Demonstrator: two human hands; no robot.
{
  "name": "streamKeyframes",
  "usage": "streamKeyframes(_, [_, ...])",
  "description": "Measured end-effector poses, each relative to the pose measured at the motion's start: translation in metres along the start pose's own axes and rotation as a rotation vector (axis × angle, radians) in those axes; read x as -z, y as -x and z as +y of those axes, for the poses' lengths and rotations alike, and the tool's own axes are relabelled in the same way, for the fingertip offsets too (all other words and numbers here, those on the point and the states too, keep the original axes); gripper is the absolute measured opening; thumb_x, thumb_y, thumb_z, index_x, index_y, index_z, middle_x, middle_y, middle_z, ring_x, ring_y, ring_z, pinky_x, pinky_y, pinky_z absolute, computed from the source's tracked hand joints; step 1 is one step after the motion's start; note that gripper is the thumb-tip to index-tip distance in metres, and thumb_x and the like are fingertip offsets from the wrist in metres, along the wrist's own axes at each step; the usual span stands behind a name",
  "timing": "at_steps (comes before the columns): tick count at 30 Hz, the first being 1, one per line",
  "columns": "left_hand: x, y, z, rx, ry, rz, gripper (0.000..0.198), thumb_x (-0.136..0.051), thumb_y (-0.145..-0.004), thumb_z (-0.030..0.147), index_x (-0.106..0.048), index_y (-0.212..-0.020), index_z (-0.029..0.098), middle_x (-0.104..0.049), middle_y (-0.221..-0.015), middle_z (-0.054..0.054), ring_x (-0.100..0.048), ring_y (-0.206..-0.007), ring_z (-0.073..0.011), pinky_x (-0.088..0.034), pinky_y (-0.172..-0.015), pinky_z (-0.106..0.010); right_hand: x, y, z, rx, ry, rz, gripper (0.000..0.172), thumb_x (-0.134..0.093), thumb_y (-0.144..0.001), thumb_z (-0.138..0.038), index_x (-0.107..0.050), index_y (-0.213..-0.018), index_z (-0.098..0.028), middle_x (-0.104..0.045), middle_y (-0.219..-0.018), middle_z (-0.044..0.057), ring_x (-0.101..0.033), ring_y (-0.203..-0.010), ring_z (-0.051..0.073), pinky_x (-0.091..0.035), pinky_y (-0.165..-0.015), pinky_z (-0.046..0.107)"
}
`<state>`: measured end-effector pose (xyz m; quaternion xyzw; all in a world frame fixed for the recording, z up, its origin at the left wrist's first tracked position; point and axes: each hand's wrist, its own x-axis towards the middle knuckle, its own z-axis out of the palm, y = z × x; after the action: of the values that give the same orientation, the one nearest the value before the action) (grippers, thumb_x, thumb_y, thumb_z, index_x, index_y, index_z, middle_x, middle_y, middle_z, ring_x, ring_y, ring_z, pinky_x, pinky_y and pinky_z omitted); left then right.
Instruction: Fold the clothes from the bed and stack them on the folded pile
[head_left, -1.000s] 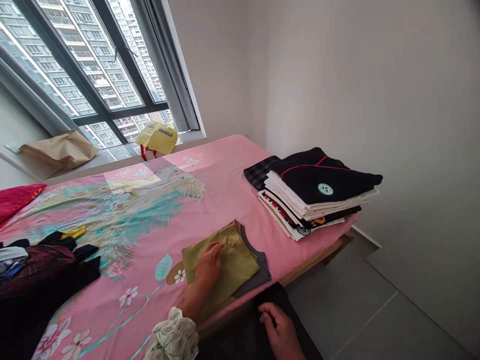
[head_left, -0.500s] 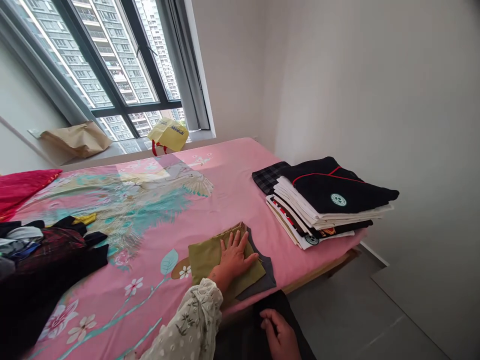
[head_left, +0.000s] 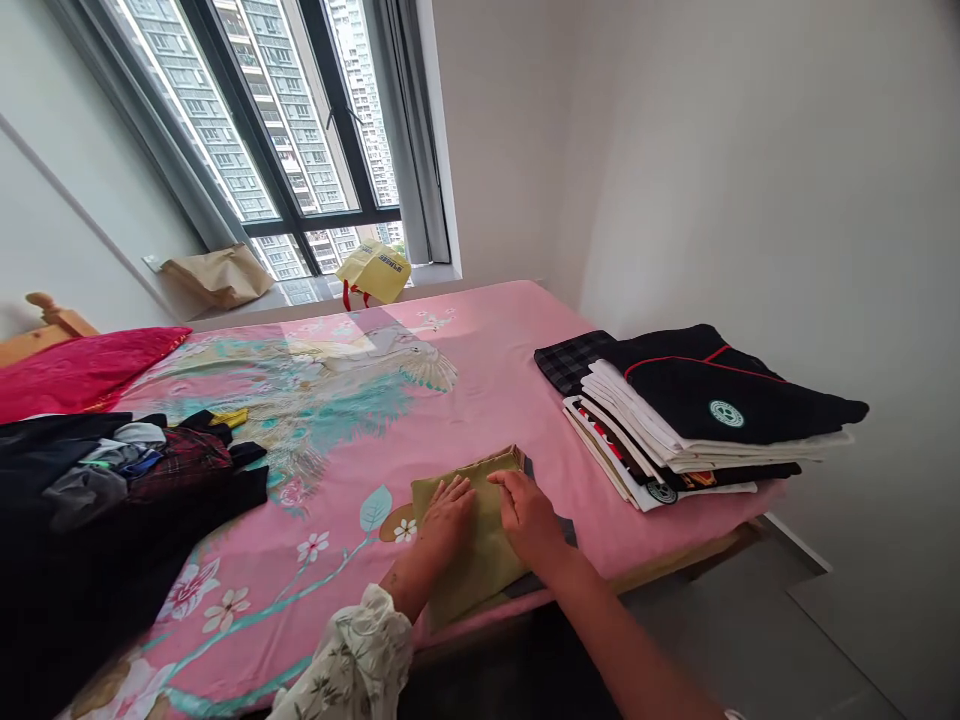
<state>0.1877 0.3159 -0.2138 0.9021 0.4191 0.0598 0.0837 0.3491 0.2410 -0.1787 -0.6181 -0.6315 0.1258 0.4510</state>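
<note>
A folded olive-green garment (head_left: 480, 555) with a grey edge lies near the front edge of the pink bed (head_left: 480, 380). My left hand (head_left: 448, 510) rests flat on its left part, fingers spread. Beside it, my right hand (head_left: 527, 512) presses on the right part of the garment, fingers together and lying down on the cloth. Neither hand grips anything. A neat stack of folded clothes (head_left: 697, 420), topped by a black garment with a round badge, sits to the right near the bed's corner.
A heap of unfolded dark clothes (head_left: 112, 500) covers the bed's left side, with a red pillow (head_left: 82, 365) behind it. A brown paper bag (head_left: 221, 275) and a yellow bag (head_left: 375, 270) sit on the window sill. Grey floor lies to the right.
My right hand has come up from below the bed edge onto the green garment beside the left hand. The camera has turned slightly to the left.
</note>
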Motion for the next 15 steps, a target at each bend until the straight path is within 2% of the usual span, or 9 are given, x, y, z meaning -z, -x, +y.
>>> streamKeyframes(3, [-0.013, -0.015, 0.024, 0.022, 0.011, -0.001, 0.05, -0.036, -0.081, 0.01, -0.053, -0.127, 0.014, -0.045, -0.141, -0.01, -0.031, -0.136, -0.0214, -0.023, -0.113, -0.041, -0.029, -0.03, 0.028, 0.017, 0.273, -0.187, 0.036, -0.035, -0.084, -0.011, -0.06, -0.109, -0.016, -0.062, -0.114, 0.008, -0.051, -0.113, 0.017, -0.03, -0.106, 0.033])
streamKeyframes(5, [-0.022, -0.02, 0.032, 0.057, 0.019, 0.01, 0.05, -0.035, -0.085, 0.017, -0.047, -0.133, 0.012, -0.04, -0.144, -0.013, -0.027, -0.138, -0.0238, -0.019, -0.114, -0.046, -0.044, -0.03, 0.053, -0.006, 0.396, -0.308, 0.041, -0.034, -0.087, -0.014, -0.055, -0.122, -0.015, -0.052, -0.132, 0.007, -0.04, -0.127, 0.019, -0.021, -0.111, 0.037])
streamKeyframes(7, [-0.027, -0.019, 0.027, 0.095, 0.02, 0.026, 0.052, -0.035, -0.089, 0.031, -0.04, -0.138, 0.015, -0.034, -0.148, -0.012, -0.022, -0.139, -0.0267, -0.009, -0.114, -0.054, -0.053, -0.021, 0.073, -0.016, 0.465, -0.355, 0.046, -0.032, -0.089, -0.019, -0.046, -0.133, -0.015, -0.039, -0.143, 0.004, -0.027, -0.136, 0.019, -0.016, -0.113, 0.04])
streamKeyframes(9, [-0.026, -0.012, 0.007, 0.168, 0.005, 0.037, 0.062, -0.036, -0.087, 0.05, -0.034, -0.141, 0.02, -0.028, -0.151, -0.01, -0.018, -0.14, -0.0299, -0.002, -0.111, -0.06, -0.057, -0.013, 0.084, -0.008, 0.502, -0.344, 0.048, -0.03, -0.091, -0.023, -0.039, -0.138, -0.017, -0.032, -0.148, 0.001, -0.021, -0.138, 0.019, -0.013, -0.114, 0.04])
streamKeyframes(11, [-0.019, -0.001, -0.023, 0.297, -0.018, 0.024, 0.073, -0.035, -0.083, 0.062, -0.028, -0.144, 0.021, -0.023, -0.152, -0.01, -0.014, -0.141, -0.0318, -0.001, -0.109, -0.062, -0.059, -0.008, 0.088, -0.006, 0.524, -0.325, 0.049, -0.028, -0.092, -0.026, -0.037, -0.14, -0.017, -0.03, -0.148, 0.001, -0.02, -0.139, 0.018, -0.012, -0.115, 0.039])
streamKeyframes(13, [-0.011, 0.015, -0.057, 0.432, -0.036, 0.002, 0.075, -0.03, -0.084, 0.062, -0.025, -0.145, 0.018, -0.02, -0.153, -0.012, -0.012, -0.141, -0.031, -0.002, -0.109, -0.062, -0.061, -0.007, 0.089, -0.001, 0.537, -0.313, 0.05, -0.028, -0.092, -0.027, -0.036, -0.14, -0.017, -0.03, -0.148, 0.001, -0.02, -0.139, 0.018, -0.012, -0.115, 0.039])
streamKeyframes(15, [-0.005, 0.033, -0.083, 0.501, -0.025, 0.02, 0.069, -0.026, -0.088, 0.056, -0.027, -0.143, 0.014, -0.023, -0.152, -0.014, -0.015, -0.141, -0.028, -0.006, -0.111, -0.057, -0.062, -0.008, 0.089, 0.008, 0.545, -0.297, 0.05, -0.028, -0.092, -0.026, -0.037, -0.14, -0.018, -0.03, -0.148, 0.001, -0.02, -0.139, 0.018, -0.012, -0.115, 0.039])
